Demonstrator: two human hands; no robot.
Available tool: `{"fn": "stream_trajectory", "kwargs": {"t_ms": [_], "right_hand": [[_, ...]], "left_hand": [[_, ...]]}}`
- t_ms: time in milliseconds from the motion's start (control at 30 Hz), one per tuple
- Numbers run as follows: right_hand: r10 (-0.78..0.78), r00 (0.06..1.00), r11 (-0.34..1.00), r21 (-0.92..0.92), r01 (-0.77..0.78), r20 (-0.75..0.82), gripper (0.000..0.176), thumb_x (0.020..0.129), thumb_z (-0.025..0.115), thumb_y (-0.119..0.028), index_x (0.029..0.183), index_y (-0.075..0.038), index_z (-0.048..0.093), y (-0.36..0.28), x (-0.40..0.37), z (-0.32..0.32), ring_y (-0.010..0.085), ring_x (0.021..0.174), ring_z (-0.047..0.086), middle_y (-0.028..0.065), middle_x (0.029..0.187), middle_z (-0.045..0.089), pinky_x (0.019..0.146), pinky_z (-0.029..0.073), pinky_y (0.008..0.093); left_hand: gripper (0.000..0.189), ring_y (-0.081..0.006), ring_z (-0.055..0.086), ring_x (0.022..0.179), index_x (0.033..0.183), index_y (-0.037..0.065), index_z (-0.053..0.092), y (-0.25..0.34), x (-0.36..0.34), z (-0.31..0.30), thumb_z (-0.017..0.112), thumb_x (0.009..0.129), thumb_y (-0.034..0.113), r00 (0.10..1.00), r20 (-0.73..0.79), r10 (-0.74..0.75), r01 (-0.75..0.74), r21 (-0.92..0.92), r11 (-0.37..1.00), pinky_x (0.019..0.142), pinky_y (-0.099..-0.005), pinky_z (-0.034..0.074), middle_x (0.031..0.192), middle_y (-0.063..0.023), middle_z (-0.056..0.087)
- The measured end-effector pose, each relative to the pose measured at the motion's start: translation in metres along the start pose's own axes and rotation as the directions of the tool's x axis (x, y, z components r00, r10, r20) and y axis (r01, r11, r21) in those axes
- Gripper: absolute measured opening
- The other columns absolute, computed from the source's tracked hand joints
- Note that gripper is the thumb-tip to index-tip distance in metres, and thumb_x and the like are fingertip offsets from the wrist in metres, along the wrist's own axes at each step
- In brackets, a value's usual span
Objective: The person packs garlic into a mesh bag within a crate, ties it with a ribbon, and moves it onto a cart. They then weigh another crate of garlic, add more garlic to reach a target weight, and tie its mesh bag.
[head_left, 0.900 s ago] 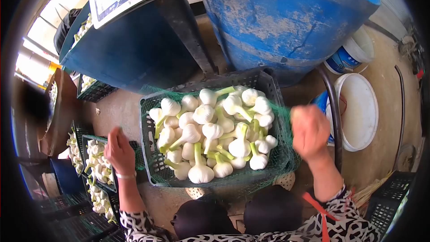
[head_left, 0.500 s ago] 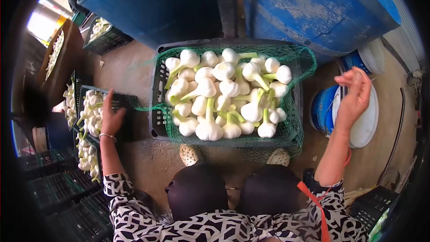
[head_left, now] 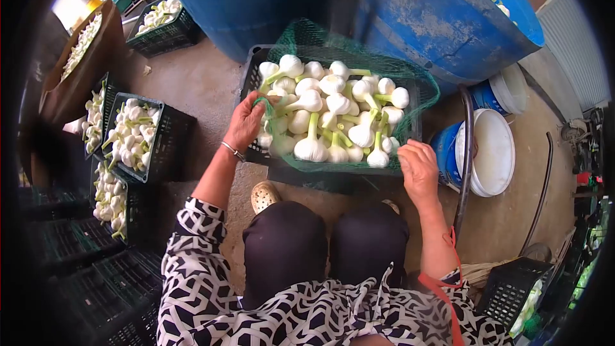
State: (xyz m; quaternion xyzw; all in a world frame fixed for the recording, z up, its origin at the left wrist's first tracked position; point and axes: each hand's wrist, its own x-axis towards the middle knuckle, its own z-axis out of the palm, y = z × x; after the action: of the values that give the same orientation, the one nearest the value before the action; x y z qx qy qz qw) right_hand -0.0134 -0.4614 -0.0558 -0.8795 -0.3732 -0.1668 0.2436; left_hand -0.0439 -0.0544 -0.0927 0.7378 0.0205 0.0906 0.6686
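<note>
White garlic bulbs with green stems fill a black crate in front of me. Green netting spreads round the bulbs and over the crate's edges. At the crate's left side my left hand, with a bracelet on the wrist, has its fingers closed on the gathered netting. My right hand is at the crate's lower right corner, its fingers bent and pressed together near the netting's edge; whether they pinch any of it is too small to tell.
Two large blue tubs stand behind the crate. Garlic crates are on the left, with stacked black crates below them. White-and-blue buckets and a dark curved bar are on the right.
My left hand has moved right, from beside the left crates to the netting, and closed on it. My right hand has come down and left to the crate's corner. The netting's far edge stands higher.
</note>
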Motion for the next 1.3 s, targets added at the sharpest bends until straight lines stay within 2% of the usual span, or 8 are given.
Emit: {"fn": "stream_trajectory", "kwargs": {"t_ms": [200, 333, 533, 667, 767, 900, 1233, 1300], "right_hand": [[0.733, 0.667, 0.494, 0.777, -0.390, -0.131, 0.016, 0.099, 0.046, -0.013, 0.103, -0.002, 0.057, 0.019, 0.009, 0.041, 0.0086, 0.061, 0.047, 0.0039, 0.074, 0.054, 0.055, 0.042, 0.0258], [0.474, 0.756, 0.834, 0.506, -0.220, -0.452, 0.017, 0.097, 0.047, -0.013, 0.099, 0.000, 0.057, 0.014, 0.124, 0.010, 0.0107, 0.058, 0.047, 0.0056, 0.072, 0.054, 0.055, 0.041, 0.0278], [0.686, 0.717, 0.700, 0.382, -0.603, -0.123, 0.023, 0.092, 0.055, -0.021, 0.107, -0.004, 0.060, 0.060, 0.139, 0.018, 0.0190, 0.064, 0.057, 0.0094, 0.082, 0.063, 0.062, 0.047, 0.0333], [0.082, 0.977, 0.886, -0.435, -0.163, -0.198, 0.040, 0.079, 0.068, -0.021, 0.115, -0.007, 0.061, -0.026, 0.142, -0.011, 0.0311, 0.093, 0.061, 0.0104, 0.103, 0.065, 0.081, 0.049, 0.0402], [0.022, 0.990, 0.981, 0.188, -0.048, 0.143, 0.043, 0.072, 0.070, -0.021, 0.114, -0.015, 0.064, -0.065, 0.150, 0.030, 0.0284, 0.096, 0.061, 0.0107, 0.099, 0.066, 0.081, 0.049, 0.0397], [-0.189, 0.786, 0.972, -0.004, 0.237, 0.589, 0.038, 0.074, 0.067, -0.030, 0.109, -0.017, 0.062, -0.100, 0.131, 0.093, 0.0333, 0.075, 0.063, 0.0135, 0.080, 0.062, 0.063, 0.050, 0.0467], [0.310, 0.915, 0.950, -0.035, -0.312, 0.260, 0.046, 0.076, 0.069, -0.042, 0.110, -0.012, 0.061, -0.040, 0.116, 0.025, 0.0325, 0.086, 0.065, 0.0131, 0.093, 0.066, 0.075, 0.051, 0.0411], [0.627, 0.695, 0.779, -0.263, -0.569, 0.353, 0.051, 0.078, 0.064, -0.051, 0.106, -0.009, 0.064, -0.017, 0.120, 0.056, 0.0331, 0.092, 0.064, 0.0139, 0.097, 0.068, 0.080, 0.050, 0.0415]], "left_hand": [[0.015, -0.0226, 0.064, 0.091, 0.098, 0.003, 0.054, -0.002, -0.046, -0.002, 0.048, 0.097, 0.017, 0.878, -0.452, -0.155, -0.107, -0.502, 0.858, 0.088, -0.0337, 0.048, 0.099, -0.0176, 0.067], [0.012, -0.0223, 0.066, 0.079, 0.093, 0.003, 0.054, 0.027, -0.011, 0.003, 0.049, 0.096, 0.013, 0.806, -0.568, -0.167, -0.082, -0.387, 0.918, 0.080, -0.0302, 0.052, 0.089, -0.0150, 0.068], [0.014, -0.0227, 0.067, 0.083, 0.099, 0.001, 0.055, 0.043, 0.000, 0.011, 0.050, 0.097, 0.014, 0.853, -0.512, -0.099, -0.074, -0.307, 0.949, 0.080, -0.0313, 0.052, 0.087, -0.0105, 0.066], [0.014, -0.0259, 0.065, 0.099, 0.103, 0.001, 0.056, 0.007, -0.050, -0.019, 0.048, 0.098, 0.012, 0.880, -0.474, -0.041, -0.158, -0.374, 0.914, 0.093, -0.0360, 0.048, 0.099, -0.0148, 0.066], [0.014, -0.0261, 0.062, 0.106, 0.104, 0.002, 0.056, 0.019, -0.050, -0.011, 0.048, 0.098, 0.012, 0.886, -0.458, 0.074, -0.237, -0.310, 0.921, 0.097, -0.0369, 0.045, 0.103, -0.0155, 0.066], [0.015, -0.0219, 0.061, 0.104, 0.104, 0.001, 0.056, 0.024, -0.044, 0.002, 0.048, 0.099, 0.013, 0.863, -0.503, 0.053, -0.251, -0.334, 0.909, 0.097, -0.0337, 0.043, 0.103, -0.0163, 0.067], [0.014, -0.0182, 0.060, 0.103, 0.101, 0.002, 0.058, 0.028, -0.045, 0.010, 0.048, 0.098, 0.011, 0.886, -0.462, 0.036, -0.190, -0.293, 0.937, 0.096, -0.0313, 0.041, 0.102, -0.0144, 0.068], [0.015, -0.0157, 0.061, 0.097, 0.099, 0.001, 0.059, 0.036, -0.033, 0.019, 0.049, 0.098, 0.011, 0.894, -0.438, 0.091, -0.187, -0.182, 0.965, 0.091, -0.0297, 0.044, 0.096, -0.0127, 0.068]]}}
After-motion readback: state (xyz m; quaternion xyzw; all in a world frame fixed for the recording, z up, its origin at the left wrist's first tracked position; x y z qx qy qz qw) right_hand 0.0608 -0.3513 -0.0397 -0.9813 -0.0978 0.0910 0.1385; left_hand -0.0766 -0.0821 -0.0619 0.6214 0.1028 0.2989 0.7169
